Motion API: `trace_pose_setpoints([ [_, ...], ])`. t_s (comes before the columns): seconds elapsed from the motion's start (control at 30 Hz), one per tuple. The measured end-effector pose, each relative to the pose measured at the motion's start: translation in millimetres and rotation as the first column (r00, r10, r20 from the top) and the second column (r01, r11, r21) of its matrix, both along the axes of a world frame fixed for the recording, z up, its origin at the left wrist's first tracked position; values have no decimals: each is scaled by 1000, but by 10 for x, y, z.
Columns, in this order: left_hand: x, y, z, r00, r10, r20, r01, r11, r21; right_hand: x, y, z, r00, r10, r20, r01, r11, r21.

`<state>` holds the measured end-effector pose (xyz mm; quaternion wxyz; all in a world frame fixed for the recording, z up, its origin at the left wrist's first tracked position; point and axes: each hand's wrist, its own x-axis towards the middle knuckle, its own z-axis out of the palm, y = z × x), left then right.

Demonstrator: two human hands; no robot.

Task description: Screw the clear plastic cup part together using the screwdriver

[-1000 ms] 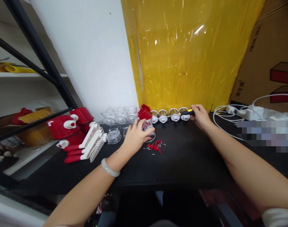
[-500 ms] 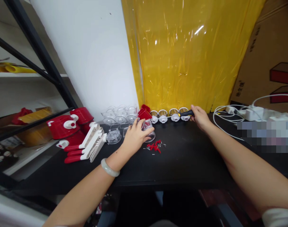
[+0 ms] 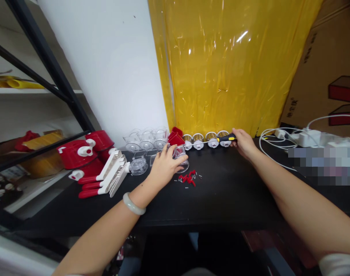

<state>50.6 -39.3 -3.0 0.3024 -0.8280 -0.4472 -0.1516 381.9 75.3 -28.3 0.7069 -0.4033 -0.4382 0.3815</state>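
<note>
My left hand (image 3: 164, 165) is wrapped round a clear plastic part (image 3: 180, 155) that lies on the black table (image 3: 215, 199). A pale bangle sits on that wrist. My right hand (image 3: 244, 141) grips the black and yellow handle of a screwdriver (image 3: 224, 138) whose thin shaft points left toward the clear part. Small red clips and tiny screws (image 3: 188, 178) lie scattered on the table just right of my left hand. Behind the screwdriver stands a row of white and brass round pieces (image 3: 205, 139).
Clear plastic cups (image 3: 146, 140) and a red piece (image 3: 175, 137) stand at the wall. Red housings (image 3: 80, 151) and white and red handles (image 3: 106, 178) lie at the left. White cables and a power strip (image 3: 296, 137) lie at the right, by cardboard boxes. Yellow plastic sheet hangs behind.
</note>
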Motion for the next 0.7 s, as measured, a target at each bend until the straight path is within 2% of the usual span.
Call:
trace_pose_setpoints([
  [0.13, -2, 5, -8, 1000, -1, 9, 1, 1000, 0, -4, -60, 42, 981, 122, -151, -115, 992, 54],
  [0.2, 2, 5, -5, 1000, 1, 6, -1, 1000, 0, 8, -74, 51, 970, 171, -172, -162, 985, 67],
  [0.27, 6, 1, 1, 1000, 5, -1, -5, 1000, 2, 21, -62, 42, 978, 154, -141, -150, 988, 40],
  [0.37, 7, -3, 9, 1000, 4, -6, -4, 1000, 4, 27, -25, 18, 999, 47, -7, -47, 999, -22],
  [0.43, 1, -2, 7, 1000, 2, -4, -2, 1000, 6, 19, -20, 17, 999, -3, 35, 4, 1000, -15],
  [0.5, -7, 3, -1, 1000, 0, -1, 0, 1000, 6, 8, -37, 34, 999, 19, -37, -19, 1000, 12],
  [0.6, -15, 12, -13, 1000, -6, -3, 6, 1000, 5, 5, -67, 61, 973, 124, -194, -121, 992, 25],
  [0.7, -14, 15, -17, 1000, -8, -4, 8, 1000, 7, 21, -47, 46, 985, 87, -151, -93, 995, -32],
])
